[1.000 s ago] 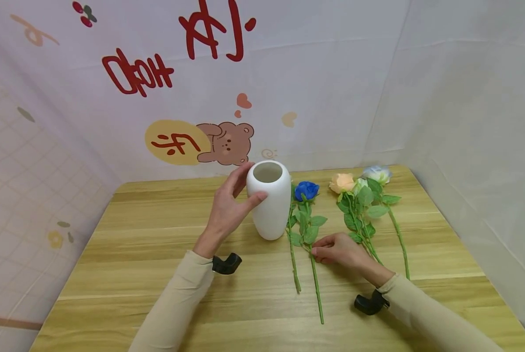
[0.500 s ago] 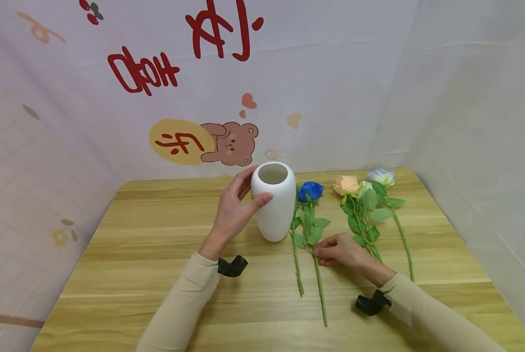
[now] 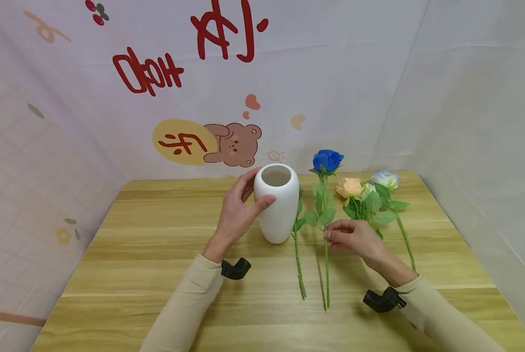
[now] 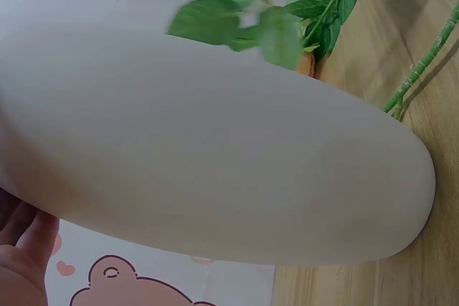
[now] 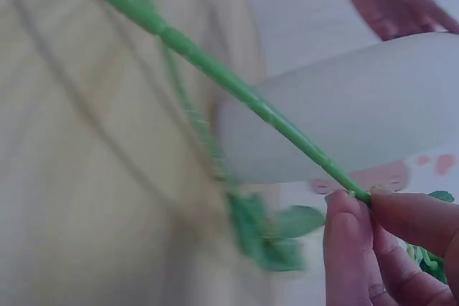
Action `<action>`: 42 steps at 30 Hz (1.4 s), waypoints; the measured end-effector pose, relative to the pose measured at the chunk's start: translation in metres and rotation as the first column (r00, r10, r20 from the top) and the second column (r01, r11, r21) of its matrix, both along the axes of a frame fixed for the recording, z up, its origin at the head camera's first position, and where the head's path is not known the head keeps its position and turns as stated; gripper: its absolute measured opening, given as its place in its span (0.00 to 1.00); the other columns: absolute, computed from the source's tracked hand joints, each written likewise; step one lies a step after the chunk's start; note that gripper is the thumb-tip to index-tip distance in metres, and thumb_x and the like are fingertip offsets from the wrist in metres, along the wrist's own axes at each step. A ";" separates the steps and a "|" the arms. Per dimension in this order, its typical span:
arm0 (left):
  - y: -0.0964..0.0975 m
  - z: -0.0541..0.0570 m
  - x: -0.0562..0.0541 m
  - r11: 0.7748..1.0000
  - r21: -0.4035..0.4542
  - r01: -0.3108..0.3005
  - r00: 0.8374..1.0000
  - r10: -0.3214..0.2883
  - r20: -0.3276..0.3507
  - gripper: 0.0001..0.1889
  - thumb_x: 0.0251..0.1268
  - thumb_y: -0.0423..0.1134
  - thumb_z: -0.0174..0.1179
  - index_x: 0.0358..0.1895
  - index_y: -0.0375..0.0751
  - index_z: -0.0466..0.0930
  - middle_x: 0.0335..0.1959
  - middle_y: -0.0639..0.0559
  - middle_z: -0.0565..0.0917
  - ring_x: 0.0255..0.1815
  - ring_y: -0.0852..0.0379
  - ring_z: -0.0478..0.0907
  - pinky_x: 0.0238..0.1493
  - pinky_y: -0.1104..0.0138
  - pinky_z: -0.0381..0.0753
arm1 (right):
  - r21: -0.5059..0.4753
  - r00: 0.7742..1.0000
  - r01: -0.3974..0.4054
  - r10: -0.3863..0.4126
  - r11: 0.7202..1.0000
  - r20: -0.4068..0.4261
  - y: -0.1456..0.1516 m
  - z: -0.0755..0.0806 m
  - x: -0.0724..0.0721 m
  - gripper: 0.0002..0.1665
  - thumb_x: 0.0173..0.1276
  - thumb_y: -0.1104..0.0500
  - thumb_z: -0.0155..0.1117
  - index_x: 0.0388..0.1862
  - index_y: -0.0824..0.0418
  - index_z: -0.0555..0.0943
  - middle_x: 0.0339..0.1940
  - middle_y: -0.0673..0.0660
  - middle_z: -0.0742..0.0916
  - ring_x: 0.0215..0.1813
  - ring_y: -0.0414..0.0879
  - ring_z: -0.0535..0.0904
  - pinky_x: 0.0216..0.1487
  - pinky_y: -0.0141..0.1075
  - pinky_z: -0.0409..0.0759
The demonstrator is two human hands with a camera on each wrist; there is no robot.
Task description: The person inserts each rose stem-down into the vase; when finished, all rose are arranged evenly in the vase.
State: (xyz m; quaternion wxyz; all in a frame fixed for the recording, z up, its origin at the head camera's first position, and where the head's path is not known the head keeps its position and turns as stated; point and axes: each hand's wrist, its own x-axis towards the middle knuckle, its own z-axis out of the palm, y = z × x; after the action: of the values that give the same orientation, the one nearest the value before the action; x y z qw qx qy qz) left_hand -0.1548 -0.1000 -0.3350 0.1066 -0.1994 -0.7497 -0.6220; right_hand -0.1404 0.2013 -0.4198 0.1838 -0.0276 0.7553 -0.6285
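A white vase (image 3: 280, 215) stands upright on the table. My left hand (image 3: 240, 210) grips its upper left side, the thumb across the front near the rim; in the left wrist view the vase (image 4: 215, 148) fills most of the picture. My right hand (image 3: 355, 239) pinches the green stem of a blue rose (image 3: 327, 161) between thumb and fingers, below its leaves. That rose is raised off the table, bloom up, just right of the vase. The right wrist view shows the pinched stem (image 5: 244, 91) crossing in front of the vase (image 5: 344, 112).
Another green stem (image 3: 298, 264) lies right beside the vase, its bloom hidden behind it. Farther right lie a peach rose (image 3: 349, 187) and a pale blue-white rose (image 3: 385, 180) with leafy stems. A printed white cloth (image 3: 333, 88) hangs behind the wooden table (image 3: 157, 234).
My right hand has lifted the blue rose off the table, moving it up and slightly right. The left hand keeps its grip on the vase. The head view has shifted a little.
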 end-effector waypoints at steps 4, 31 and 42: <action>-0.001 -0.002 0.000 1.000 0.014 -0.001 1.000 0.002 -0.013 0.33 0.59 0.31 0.68 0.68 0.32 0.66 0.65 0.41 0.72 0.65 0.50 0.71 0.67 0.61 0.68 | 0.012 0.993 0.047 -0.046 0.999 -0.105 -0.001 0.025 -0.001 0.24 0.67 0.55 0.68 0.51 0.74 0.78 0.43 0.63 0.86 0.42 0.50 0.85 0.48 0.44 0.84; -0.003 0.001 0.002 1.000 0.021 0.000 1.000 0.000 -0.019 0.34 0.61 0.33 0.68 0.69 0.32 0.65 0.66 0.41 0.72 0.66 0.50 0.70 0.67 0.62 0.67 | -0.526 0.788 0.130 -0.410 0.840 -0.460 -0.044 0.193 -0.025 0.16 0.60 0.67 0.72 0.44 0.75 0.80 0.35 0.62 0.86 0.37 0.52 0.83 0.47 0.39 0.84; -0.002 -0.004 0.008 1.000 0.029 0.007 1.000 -0.007 0.008 0.33 0.61 0.30 0.67 0.69 0.33 0.64 0.66 0.41 0.72 0.67 0.51 0.70 0.68 0.61 0.66 | -0.586 0.712 0.126 -0.484 0.800 -0.509 -0.081 0.217 -0.049 0.15 0.56 0.66 0.75 0.40 0.73 0.83 0.32 0.63 0.86 0.34 0.53 0.83 0.46 0.39 0.84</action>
State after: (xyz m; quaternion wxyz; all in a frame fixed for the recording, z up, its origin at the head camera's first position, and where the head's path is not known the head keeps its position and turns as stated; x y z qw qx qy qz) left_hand -0.1468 -0.1018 -0.3390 0.1042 -0.1979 -0.7402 -0.6341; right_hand -0.1894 0.1205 -0.2026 -0.2082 -0.1558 0.5700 -0.7794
